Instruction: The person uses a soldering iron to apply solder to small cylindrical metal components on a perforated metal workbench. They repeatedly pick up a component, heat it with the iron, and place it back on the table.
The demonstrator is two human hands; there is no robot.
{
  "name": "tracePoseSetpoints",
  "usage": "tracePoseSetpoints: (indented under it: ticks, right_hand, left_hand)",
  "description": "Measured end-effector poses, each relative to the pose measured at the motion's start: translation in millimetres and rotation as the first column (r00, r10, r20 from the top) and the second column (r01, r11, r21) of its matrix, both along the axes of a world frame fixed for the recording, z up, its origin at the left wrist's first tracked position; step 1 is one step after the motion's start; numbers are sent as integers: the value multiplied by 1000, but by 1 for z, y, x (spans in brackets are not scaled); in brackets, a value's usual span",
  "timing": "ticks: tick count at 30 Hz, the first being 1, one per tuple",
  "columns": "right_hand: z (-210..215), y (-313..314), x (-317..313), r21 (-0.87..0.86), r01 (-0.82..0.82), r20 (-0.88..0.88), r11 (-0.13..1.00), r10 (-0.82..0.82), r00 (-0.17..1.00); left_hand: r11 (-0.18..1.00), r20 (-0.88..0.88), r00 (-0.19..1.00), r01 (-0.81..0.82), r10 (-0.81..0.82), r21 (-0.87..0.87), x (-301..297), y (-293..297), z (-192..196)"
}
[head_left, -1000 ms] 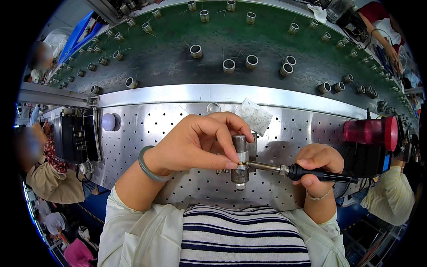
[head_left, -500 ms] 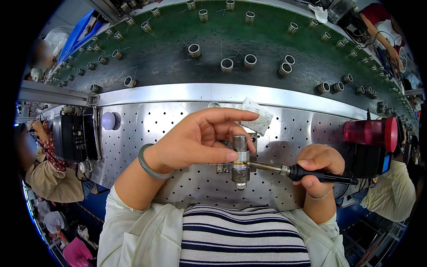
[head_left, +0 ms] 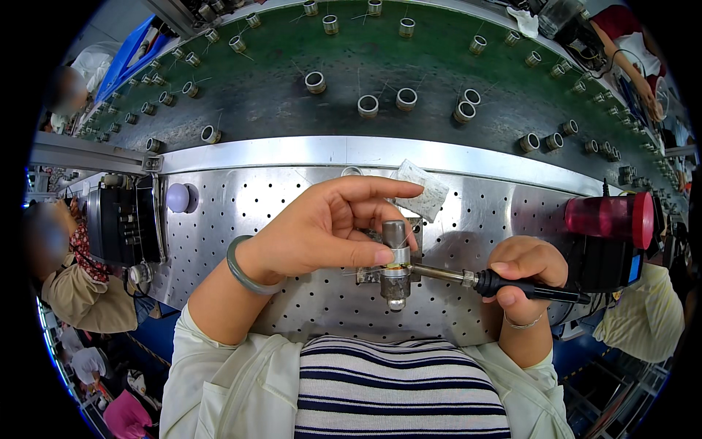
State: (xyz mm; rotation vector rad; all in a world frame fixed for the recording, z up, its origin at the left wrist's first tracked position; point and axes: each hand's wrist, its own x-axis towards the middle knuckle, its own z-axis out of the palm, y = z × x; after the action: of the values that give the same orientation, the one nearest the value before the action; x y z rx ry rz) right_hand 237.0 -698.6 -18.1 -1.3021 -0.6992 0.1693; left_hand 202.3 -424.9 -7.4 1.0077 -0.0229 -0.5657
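My left hand (head_left: 322, 230) pinches a short shiny metal ring (head_left: 400, 256) that sits around an upright-looking dark metal post (head_left: 394, 233). The thumb presses on the ring's near left side, the index finger stretches out above, and the other fingers curl behind. Thin wires stick out beside the ring, and a narrow yellowish band shows at its lower edge. In my right hand (head_left: 532, 265) is a soldering iron (head_left: 504, 284) with a black handle, held between thumb and fingers. Its metal tip points left and meets the ring's right side near that band.
Beyond the perforated metal table (head_left: 227, 234) runs a green conveyor belt (head_left: 270, 110) carrying many wired metal rings. A crumpled pale sheet (head_left: 425, 192), a purple knob (head_left: 178, 197), a red transparent container (head_left: 603, 219) and a black device (head_left: 117, 227) stand around. Other people sit at both sides.
The rings on the belt have shifted slightly left. Both my hands stay nearly in place, with the iron's tip still against the ring. Thin wires beside the ring show more plainly.
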Motion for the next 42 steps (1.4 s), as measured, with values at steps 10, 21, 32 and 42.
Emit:
tracePoseSetpoints:
  ticks: [10, 21, 32, 42]
  right_hand:
    - [2, -2, 3, -11, -12, 39, 1000, 12, 999]
    - [1, -3, 4, 169, -3, -145, 986, 28, 989]
    - [0, -1, 0, 95, 48, -191, 994, -29, 981]
    - [-3, -2, 1, 129, 7, -193, 992, 18, 981]
  left_hand:
    - [1000, 28, 1000, 6, -7, 31, -1, -5, 7]
    - [989, -62, 997, 37, -46, -141, 2, 4, -8]
    - [997, -97, 993, 59, -64, -54, 2, -2, -3]
    - [999, -85, 996, 37, -37, -3, 2, -7, 0]
